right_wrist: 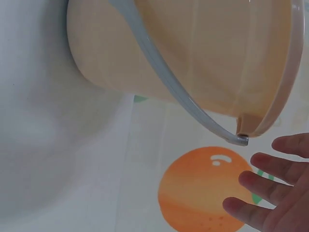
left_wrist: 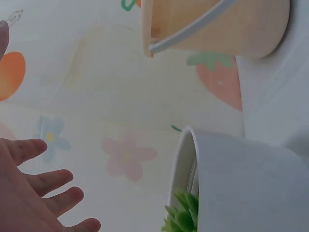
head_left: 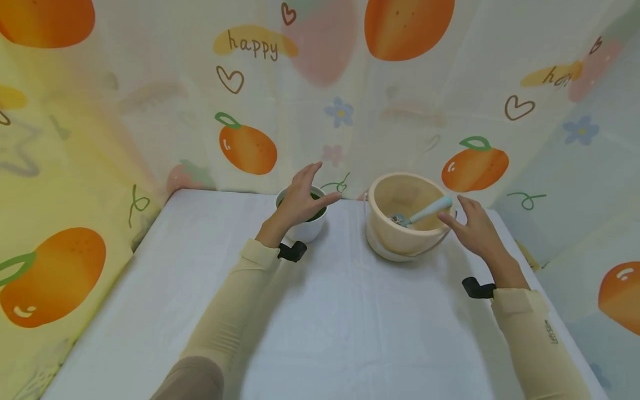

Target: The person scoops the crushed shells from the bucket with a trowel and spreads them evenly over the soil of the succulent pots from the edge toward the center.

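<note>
My left hand [head_left: 299, 201] is raised over a white pot [head_left: 307, 229], fingers spread and nothing in them. The left wrist view shows green leaves of a plant [left_wrist: 184, 212] inside the pot's rim. To the right stands a cream bucket [head_left: 400, 240] with a grey handle [right_wrist: 166, 79] hanging down its side. A tool with a pale blue handle [head_left: 431, 210] leans inside it; its metal end lies low and its kind is unclear. My right hand [head_left: 475, 229] is beside the bucket's right rim, fingers extended and holding nothing. In the right wrist view, a gap separates the fingertips from the bucket.
A white cloth covers the table [head_left: 325, 333]. Behind it and at both sides hangs a curtain [head_left: 310, 128] printed with oranges, hearts and flowers. Pot and bucket stand near the table's back edge, a short distance apart. Each wrist carries a black camera mount [head_left: 478, 289].
</note>
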`<state>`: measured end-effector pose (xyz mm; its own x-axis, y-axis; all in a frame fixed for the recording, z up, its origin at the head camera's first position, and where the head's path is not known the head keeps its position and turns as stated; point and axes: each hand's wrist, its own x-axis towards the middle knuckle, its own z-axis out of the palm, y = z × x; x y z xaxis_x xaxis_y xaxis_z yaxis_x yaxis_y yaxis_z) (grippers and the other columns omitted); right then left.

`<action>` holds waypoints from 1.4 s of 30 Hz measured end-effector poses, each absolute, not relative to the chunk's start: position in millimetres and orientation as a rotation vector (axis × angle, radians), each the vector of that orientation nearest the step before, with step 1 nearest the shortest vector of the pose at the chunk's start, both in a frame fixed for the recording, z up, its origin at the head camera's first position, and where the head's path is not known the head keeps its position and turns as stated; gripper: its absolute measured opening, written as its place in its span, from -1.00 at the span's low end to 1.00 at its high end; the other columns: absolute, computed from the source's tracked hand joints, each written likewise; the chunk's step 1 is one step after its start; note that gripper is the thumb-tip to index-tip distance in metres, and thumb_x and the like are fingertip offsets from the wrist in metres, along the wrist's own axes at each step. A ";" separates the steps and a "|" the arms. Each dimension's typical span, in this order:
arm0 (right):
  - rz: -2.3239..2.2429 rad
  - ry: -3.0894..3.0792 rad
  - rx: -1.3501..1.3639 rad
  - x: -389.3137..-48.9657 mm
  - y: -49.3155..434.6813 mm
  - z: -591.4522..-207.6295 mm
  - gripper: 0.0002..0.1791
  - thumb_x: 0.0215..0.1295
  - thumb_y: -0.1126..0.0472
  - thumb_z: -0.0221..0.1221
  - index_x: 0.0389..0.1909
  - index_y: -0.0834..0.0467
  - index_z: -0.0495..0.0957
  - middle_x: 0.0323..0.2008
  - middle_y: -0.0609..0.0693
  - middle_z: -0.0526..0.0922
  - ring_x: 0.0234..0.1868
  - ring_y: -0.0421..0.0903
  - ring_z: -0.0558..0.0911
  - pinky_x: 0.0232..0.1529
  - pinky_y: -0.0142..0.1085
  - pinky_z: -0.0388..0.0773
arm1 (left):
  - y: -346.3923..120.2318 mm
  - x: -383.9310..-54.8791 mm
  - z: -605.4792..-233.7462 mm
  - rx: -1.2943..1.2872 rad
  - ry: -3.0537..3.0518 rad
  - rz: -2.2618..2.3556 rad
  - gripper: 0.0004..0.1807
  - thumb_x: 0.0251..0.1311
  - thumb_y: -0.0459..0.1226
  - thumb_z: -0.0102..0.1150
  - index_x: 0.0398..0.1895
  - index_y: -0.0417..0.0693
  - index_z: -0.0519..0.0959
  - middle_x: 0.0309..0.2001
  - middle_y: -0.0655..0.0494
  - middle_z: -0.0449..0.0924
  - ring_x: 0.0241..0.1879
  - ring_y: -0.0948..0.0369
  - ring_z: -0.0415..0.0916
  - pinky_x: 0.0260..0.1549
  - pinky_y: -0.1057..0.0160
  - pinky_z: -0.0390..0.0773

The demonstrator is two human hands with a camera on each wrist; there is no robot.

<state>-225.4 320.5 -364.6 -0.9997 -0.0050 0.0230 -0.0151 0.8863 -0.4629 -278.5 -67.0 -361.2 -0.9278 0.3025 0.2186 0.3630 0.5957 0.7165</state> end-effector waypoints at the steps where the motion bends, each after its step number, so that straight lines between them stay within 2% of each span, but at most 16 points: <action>1: 0.743 -3.026 0.022 -225.9 320.5 -364.3 0.04 0.36 -0.36 -0.07 0.50 0.36 -0.12 0.44 0.49 -0.01 0.42 0.47 0.05 0.33 0.38 0.03 | -64.3 -278.6 -359.8 -0.581 -2.735 -1.264 0.01 0.14 0.20 0.17 0.55 0.01 -0.01 0.55 -0.07 -0.08 0.54 -0.06 -0.15 0.40 -0.31 0.01; 12: 0.751 -3.048 0.005 -233.6 321.0 -361.3 0.04 0.35 -0.39 -0.10 0.49 0.36 -0.08 0.44 0.48 0.00 0.42 0.46 0.06 0.34 0.36 0.04 | -38.3 -280.1 -368.0 -0.634 -2.726 -1.304 -0.02 0.15 0.12 0.22 0.54 0.00 0.02 0.55 -0.05 -0.02 0.53 -0.03 -0.10 0.42 -0.21 0.06; 17: 0.744 -3.051 0.001 -236.9 319.6 -359.7 0.04 0.35 -0.40 -0.11 0.49 0.36 -0.07 0.43 0.49 0.01 0.41 0.46 0.08 0.34 0.35 0.06 | -27.4 -280.4 -374.8 -0.643 -2.742 -1.321 -0.01 0.14 0.17 0.22 0.54 0.05 0.02 0.55 -0.02 -0.01 0.54 -0.01 -0.09 0.43 -0.17 0.07; 32: 0.744 -3.024 0.032 -246.1 320.0 -361.7 0.01 0.36 -0.37 -0.07 0.47 0.37 0.00 0.39 0.50 0.09 0.37 0.47 0.14 0.33 0.35 0.09 | -1.8 -280.8 -390.8 -0.720 -2.767 -1.309 -0.02 0.14 0.18 0.22 0.53 0.03 0.04 0.53 0.01 0.04 0.53 0.01 -0.06 0.43 -0.14 0.12; 42: 0.705 -2.982 0.034 -246.8 320.2 -363.4 -0.09 0.41 -0.30 -0.07 0.39 0.42 0.16 0.35 0.48 0.19 0.34 0.45 0.21 0.32 0.32 0.15 | 17.5 -282.3 -403.5 -0.751 -2.782 -1.312 -0.02 0.13 0.19 0.22 0.52 0.00 0.07 0.51 -0.04 0.07 0.52 -0.03 -0.03 0.39 -0.16 0.17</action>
